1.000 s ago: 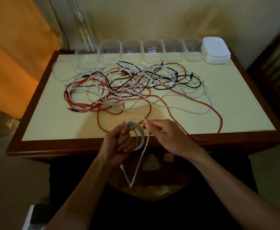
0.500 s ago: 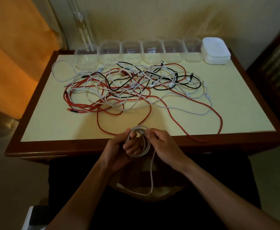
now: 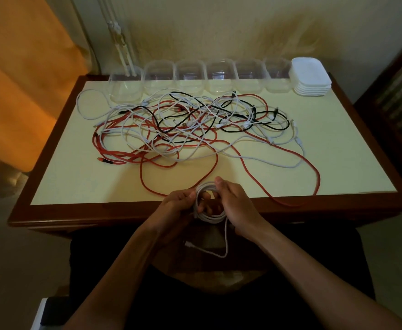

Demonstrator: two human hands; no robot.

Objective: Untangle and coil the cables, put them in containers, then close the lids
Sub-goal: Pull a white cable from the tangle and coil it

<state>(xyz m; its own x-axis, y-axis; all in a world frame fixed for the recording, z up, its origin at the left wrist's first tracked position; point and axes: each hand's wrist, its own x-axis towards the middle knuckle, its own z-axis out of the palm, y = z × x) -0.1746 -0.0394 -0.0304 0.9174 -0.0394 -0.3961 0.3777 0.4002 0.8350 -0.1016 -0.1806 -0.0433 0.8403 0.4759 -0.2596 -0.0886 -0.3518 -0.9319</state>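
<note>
Head camera, looking down: at the near edge of the counter (image 3: 52, 186), a person's left hand (image 3: 171, 208) and right hand (image 3: 238, 208) hold a white cable (image 3: 209, 216) wound into a small coil. The left hand's fingers curl through the loop from the left; the right hand grips its right side, thumb on top. The coil's loose tail (image 3: 219, 251) hangs below the hands, over the lap, ending in a plug. Just beyond, a red cable (image 3: 316, 177) loops toward the counter's near edge. Past it, a tangle of cables (image 3: 183, 129), red, white and black, sprawls across the middle of the pale counter. Along the far edge, against the wall, stands a row of clear containers (image 3: 219, 77), all open. A stack of white lids (image 3: 310, 77) sits at the row's right end.
</note>
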